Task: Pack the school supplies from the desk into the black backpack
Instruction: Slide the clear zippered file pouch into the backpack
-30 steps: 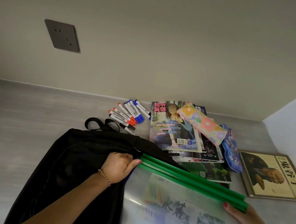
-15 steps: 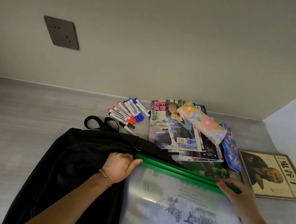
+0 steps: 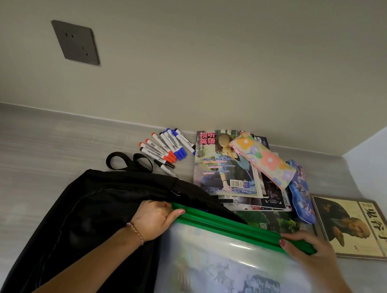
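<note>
The black backpack is laid flat at the front edge of the desk. Its opening edge is gripped by the left hand. The clear folders with green spines are held by the right hand, closed on the spines' right end. Markers, magazines and a floral pencil case are placed near the back edge.

a home study nook: grey desk set against plain walls, wall socket, magazines and markers.
</note>
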